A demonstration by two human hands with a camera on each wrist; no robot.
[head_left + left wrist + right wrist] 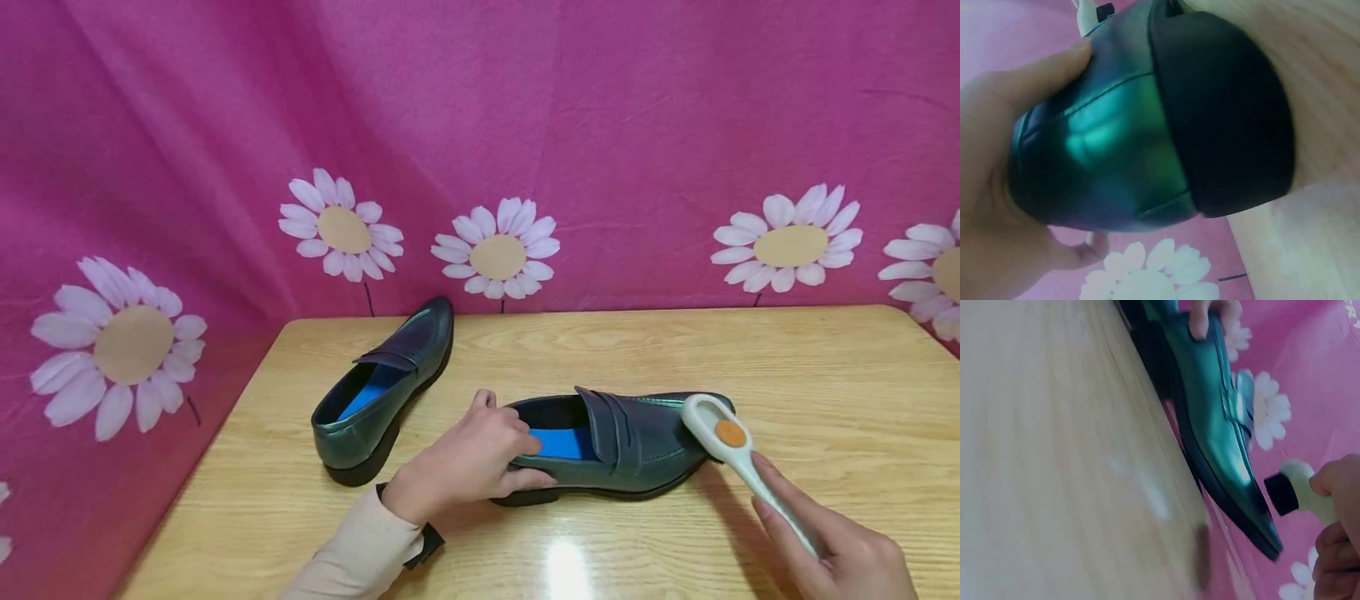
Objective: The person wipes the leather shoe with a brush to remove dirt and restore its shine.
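A dark green loafer [652, 450] with a blue insole lies with its toe to the right. My left hand [487, 450] grips it at the heel, thumb along the near side and fingers over the opening. The left wrist view shows the shiny heel [1104, 150] between thumb and fingers. In my right hand [847, 542] is the handle of a pale shoe brush [708, 425] with an orange button, its head over the toe. The right wrist view shows the dark bristles [1282, 494] close beside the toe of the shoe [1216, 431].
The matching loafer [390, 383] stands at the left, toe pointing to the back. Both shoes are on a wooden table [825, 367]. Behind and to the left hangs a magenta cloth [600, 125] with white daisies, along the table's back edge.
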